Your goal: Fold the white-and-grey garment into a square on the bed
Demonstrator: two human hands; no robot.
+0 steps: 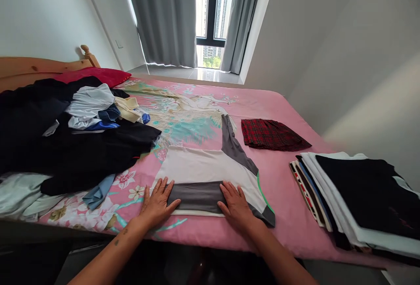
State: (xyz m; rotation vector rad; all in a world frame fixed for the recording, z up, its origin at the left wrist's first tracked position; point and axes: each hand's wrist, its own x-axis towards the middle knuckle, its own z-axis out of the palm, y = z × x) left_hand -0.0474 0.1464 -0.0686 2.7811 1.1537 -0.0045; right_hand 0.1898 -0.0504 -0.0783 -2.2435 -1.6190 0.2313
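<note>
Under the left hand [158, 202] and right hand [235, 203], both palm-down with thumbs spread from the fingers, lies a white-and-gray garment [197, 165] on the pink bed [292, 215]. A clothes heap [98, 154] sprawls left of the left hand; right of the right hand sit a folded stack [367, 193] and, farther forward, red plaid cloth [272, 134].

I can pass over the bed [259, 101] beyond the shirt [197, 162]; the heap [98, 149] blocks my left, the stack [357, 193] my right.
</note>
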